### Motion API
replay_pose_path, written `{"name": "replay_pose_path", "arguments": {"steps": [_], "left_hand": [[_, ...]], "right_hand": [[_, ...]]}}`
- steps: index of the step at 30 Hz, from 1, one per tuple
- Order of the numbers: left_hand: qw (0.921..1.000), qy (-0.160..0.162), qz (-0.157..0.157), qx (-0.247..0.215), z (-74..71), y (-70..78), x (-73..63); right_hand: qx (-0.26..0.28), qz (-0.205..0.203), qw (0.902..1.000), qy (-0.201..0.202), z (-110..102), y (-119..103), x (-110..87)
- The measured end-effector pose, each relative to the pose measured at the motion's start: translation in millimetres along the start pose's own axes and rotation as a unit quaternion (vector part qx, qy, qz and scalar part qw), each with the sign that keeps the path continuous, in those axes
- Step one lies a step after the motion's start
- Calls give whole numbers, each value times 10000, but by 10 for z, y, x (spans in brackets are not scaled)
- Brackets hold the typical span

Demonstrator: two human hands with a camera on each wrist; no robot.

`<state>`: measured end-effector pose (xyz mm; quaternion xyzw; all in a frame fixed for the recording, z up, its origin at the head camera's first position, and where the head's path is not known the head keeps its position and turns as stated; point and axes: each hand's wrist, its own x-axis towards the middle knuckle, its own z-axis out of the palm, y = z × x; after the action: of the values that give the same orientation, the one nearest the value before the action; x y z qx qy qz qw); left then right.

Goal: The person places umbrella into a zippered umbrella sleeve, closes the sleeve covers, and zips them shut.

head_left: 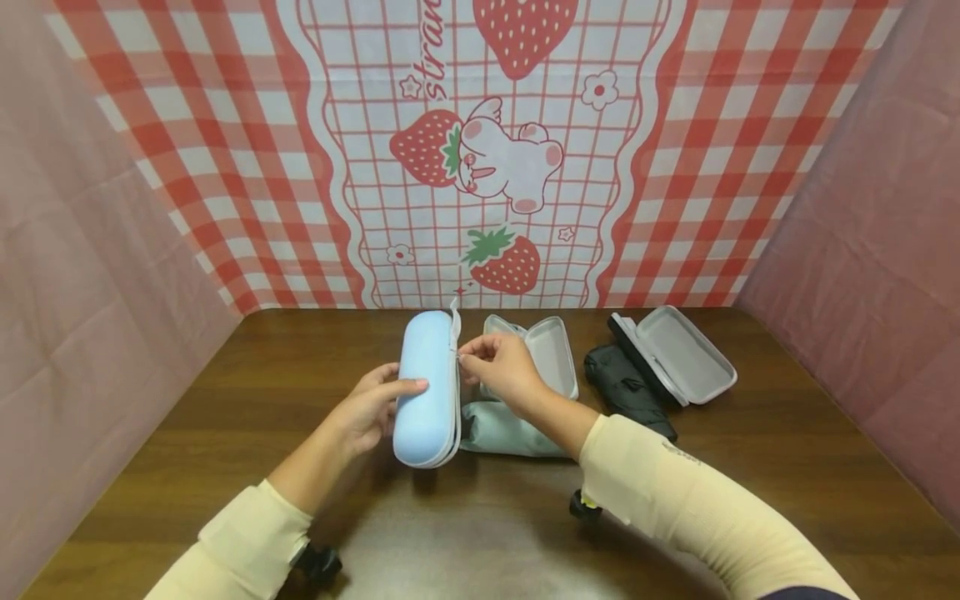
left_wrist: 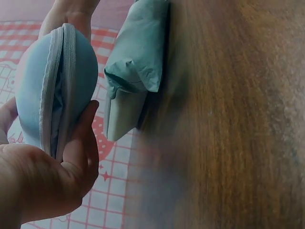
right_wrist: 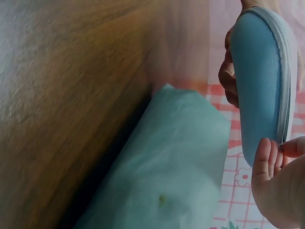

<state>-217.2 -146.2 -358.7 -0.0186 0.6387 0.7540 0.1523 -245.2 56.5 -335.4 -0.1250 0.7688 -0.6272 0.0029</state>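
Note:
My left hand (head_left: 367, 414) grips a light-blue zippered case (head_left: 425, 425) above the table, thumb across its front. The case is long with rounded ends and stands nearly upright. Beside its right edge, my right hand (head_left: 504, 372) pinches the zipper pull between thumb and fingertips. In the left wrist view the grey zipper (left_wrist: 49, 90) is parted along the near end, and folded blue fabric (left_wrist: 57, 102) shows in the gap. From the right wrist the fingertips (right_wrist: 265, 148) are at the zipper, low on the case. A white wrist strap (head_left: 455, 317) sticks up at the top.
Below my right forearm lies a rolled pale-green fabric bundle (head_left: 502, 429), with an opened grey-lined case (head_left: 553, 354) behind it. Further right, a rolled black fabric bundle (head_left: 626, 387) lies against another opened case (head_left: 690, 354). A checked strawberry cloth (head_left: 360, 167) hangs behind the wooden table (head_left: 285, 375).

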Motion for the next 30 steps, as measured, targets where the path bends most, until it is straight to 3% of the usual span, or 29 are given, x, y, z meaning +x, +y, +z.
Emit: {"name": "replay_pose_path", "arguments": {"steps": [4,7,10,23,30], "left_hand": [[10000,71,54,19,13,-21,-1],[9999,71,126,-11,22,-16,0],[9998,121,151,11,33,0,1],[9970,655,-2,-400,-34,67,55],[9940,934,-104,-561,-83,73,77]], "right_hand": [[-1093,-462,9929,-46,-17,33,3],[-1902,-1013,9765,-58,-26,33,2],[-2381,-1442,9605,-60,-27,8,0],[-2720,-1856,9423,-596,51,-61,-114],[-2731,-1820,9422,-673,92,-84,-151]]}}
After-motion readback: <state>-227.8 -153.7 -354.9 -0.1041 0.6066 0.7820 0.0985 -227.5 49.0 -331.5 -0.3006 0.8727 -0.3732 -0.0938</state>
